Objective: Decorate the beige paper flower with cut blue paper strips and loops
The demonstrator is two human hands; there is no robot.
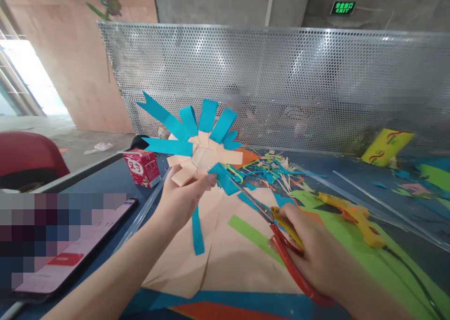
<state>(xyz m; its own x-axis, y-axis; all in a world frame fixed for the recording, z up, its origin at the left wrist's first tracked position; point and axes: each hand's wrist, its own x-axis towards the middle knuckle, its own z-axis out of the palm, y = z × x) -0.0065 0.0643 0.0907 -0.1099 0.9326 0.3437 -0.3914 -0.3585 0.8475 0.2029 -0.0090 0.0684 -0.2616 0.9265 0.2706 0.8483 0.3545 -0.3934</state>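
Observation:
My left hand (183,191) is closed on a paper flower (204,158) with a pale peach centre and several blue and peach strips fanned around it. Some blue strips end in notched tips; others are folded over. In my right hand (304,235) is a pair of scissors (272,219) with red and yellow handles. Its blades point up and left, their tips by a blue strip (227,179) at the flower's lower right. Whether the blades touch that strip I cannot tell. Beneath both hands lie peach paper sheets (183,263) and a green paper strip (251,235).
A yellow glue gun (351,217) with a black cord lies on green paper at right. Paper scraps (274,170) are heaped behind. A phone (80,249) and a red drink carton (142,167) are at left. A perforated metal panel (263,85) stands along the back.

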